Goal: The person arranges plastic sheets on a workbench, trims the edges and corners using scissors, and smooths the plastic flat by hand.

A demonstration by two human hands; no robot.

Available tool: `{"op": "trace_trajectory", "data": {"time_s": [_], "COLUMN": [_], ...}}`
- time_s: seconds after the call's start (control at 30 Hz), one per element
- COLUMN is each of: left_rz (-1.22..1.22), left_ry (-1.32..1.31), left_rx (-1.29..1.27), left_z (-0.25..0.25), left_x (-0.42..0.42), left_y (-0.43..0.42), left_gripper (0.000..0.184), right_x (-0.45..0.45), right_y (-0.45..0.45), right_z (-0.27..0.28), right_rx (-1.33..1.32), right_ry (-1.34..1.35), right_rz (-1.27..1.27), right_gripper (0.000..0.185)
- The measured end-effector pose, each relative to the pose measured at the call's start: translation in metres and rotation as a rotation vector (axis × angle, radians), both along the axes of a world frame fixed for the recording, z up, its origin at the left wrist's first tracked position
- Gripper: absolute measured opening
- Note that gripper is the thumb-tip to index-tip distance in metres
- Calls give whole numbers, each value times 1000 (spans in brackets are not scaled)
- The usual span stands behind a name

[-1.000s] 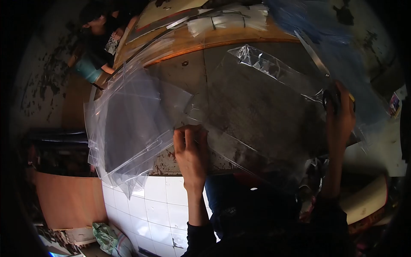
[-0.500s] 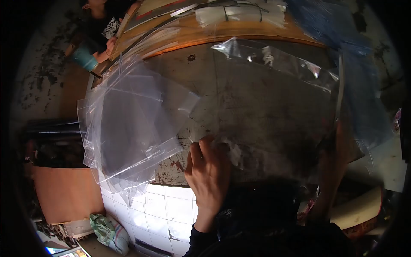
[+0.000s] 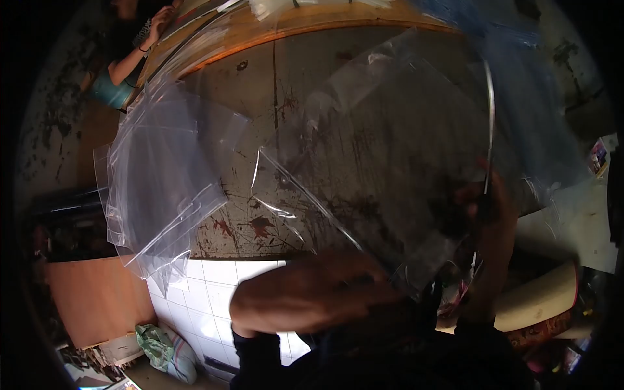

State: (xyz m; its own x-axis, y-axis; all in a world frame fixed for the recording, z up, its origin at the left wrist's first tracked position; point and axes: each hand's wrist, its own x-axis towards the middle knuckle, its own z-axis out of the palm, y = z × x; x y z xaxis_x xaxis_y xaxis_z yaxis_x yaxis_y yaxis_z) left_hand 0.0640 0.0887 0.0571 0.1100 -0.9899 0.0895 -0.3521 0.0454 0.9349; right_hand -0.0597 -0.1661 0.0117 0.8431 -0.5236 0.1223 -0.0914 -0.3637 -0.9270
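Note:
A large clear plastic sheet point(image 3: 416, 110) lies slanted over the dark worn tabletop point(image 3: 253, 117), its left edge folded into a bright diagonal crease. At its near edge, my left hand point(image 3: 312, 292) is closed on the sheet, close to my body; its fingertips are blurred and partly hidden. My right hand point(image 3: 497, 214) is by the sheet's right side, in shadow, with curled fingers beside a long thin shiny strip point(image 3: 490, 123). What lies between those fingers is too dark to make out.
A fanned pile of clear plastic sheets point(image 3: 162, 162) overhangs the table on the left. Bluish plastic point(image 3: 533, 110) hangs along the right. Another person's hand point(image 3: 156, 26) is at the far left, near a teal container point(image 3: 112, 91). White tiles point(image 3: 211, 286) show below the table.
My left hand has moved toward my body and turned sideways. The clear sheet has swung to a slant, its near left part folding. The view has shifted, and the other person's arm has risen.

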Motion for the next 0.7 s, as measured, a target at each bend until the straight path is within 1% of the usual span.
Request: {"op": "trace_trajectory", "data": {"time_s": [0.07, 0.1, 0.13, 0.17, 0.2, 0.23, 0.27, 0.3, 0.33, 0.4, 0.43, 0.47, 0.5, 0.53, 0.57, 0.6, 0.63, 0.7], "left_rz": [79, 86, -18, -122, -111, -190, -271, -271, -265, -252, -247, -245, -258, -270, -296, -291, -285, -282], "left_ry": [-606, -600, -564, -531, -537, -454, -368, -362, -298, -167, -154, -148, -194, -240, -243, -236, -186, -129], "left_rx": [-34, -30, -33, -40, -44, 50, 141, 133, 59, -86, -182, -182, -82, 17, -4, -7, -57, -107], "left_z": [7, -2, -19, -27, -28, -28, -30, -33, -37, -44, -49, -49, -44, -40, -40, -42, -44, -47], "left_x": [26, 30, 31, 36, 44, 53, 61, 69, 76, 86, 88, 90, 92, 93, 95, 94, 92, 91], "left_y": [-16, -23, -33, -41, -48, -53, -59, -63, -67, -71, -72, -71, -70, -70, -72, -71, -71, -70], "left_gripper": [30, 30, 23, 18, 18, 16, 14, 14, 13, 11, 10, 10, 9, 8, 7, 7, 6, 6], "right_x": [-7, -14, -18, -17, -23, -34, -42, -49, -54, -62, -63, -61, -58, -59, -62, -63, -62, -60], "right_y": [4, 4, 4, 11, 8, 4, 5, 6, 11, 12, 11, 12, 14, 11, 7, 5, 6, 10], "right_z": [8, 8, 9, 10, 11, 13, 13, 14, 14, 17, 19, 26, 35, 34, 32, 30, 30, 29], "right_rx": [14, 51, 85, 289, 282, 402, 457, 512, 364, 212, 259, 266, 265, 263, 288, 313, 310, 417], "right_ry": [-4, -43, -89, -74, -79, -109, -121, -131, 30, 203, 360, 477, 594, 603, 651, 700, 709, 723], "right_rz": [12, 3, -4, -186, -176, -71, -21, 28, 21, 13, 78, 144, 218, 223, 307, 390, 389, 382], "right_gripper": [62, 64, 68, 70, 70, 64, 61, 58, 55, 56, 55, 47, 40, 40, 30, 37, 37, 44]}}
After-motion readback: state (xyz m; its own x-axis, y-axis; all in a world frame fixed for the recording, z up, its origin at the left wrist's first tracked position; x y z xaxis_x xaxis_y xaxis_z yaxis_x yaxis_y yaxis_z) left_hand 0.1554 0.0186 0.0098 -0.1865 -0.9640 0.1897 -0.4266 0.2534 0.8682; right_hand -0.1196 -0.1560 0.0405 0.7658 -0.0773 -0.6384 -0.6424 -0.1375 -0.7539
